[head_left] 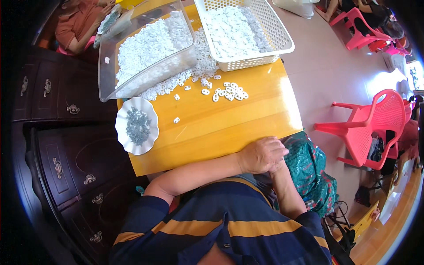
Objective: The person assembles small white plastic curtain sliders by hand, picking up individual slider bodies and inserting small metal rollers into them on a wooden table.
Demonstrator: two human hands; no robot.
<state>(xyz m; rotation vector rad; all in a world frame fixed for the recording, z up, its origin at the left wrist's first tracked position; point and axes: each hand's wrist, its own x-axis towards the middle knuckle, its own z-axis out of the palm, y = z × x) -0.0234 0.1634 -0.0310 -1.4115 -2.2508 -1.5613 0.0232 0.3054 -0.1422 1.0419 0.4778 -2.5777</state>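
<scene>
My left hand (261, 155) lies across my right hand near the table's front right edge, its fingers curled over the right hand and wrist. Most of my right hand (279, 165) is hidden beneath it, so its fingers do not show. On the yellow wooden table (212, 132), small white two-hole plastic pieces (232, 92) form a loose group beyond my hands. One single white piece (176, 120) lies apart, nearer me. At the table's left edge stands a white scalloped bowl (151, 119) holding many small dark grey bits, too small to name.
A clear bin (106, 84) and a white perforated basket (282, 42), both full of white pieces, stand at the far side. Dark drawers (57, 145) flank the left. A green patterned bag (309, 168) and red chair (353, 121) are at right. Other people sit farther off.
</scene>
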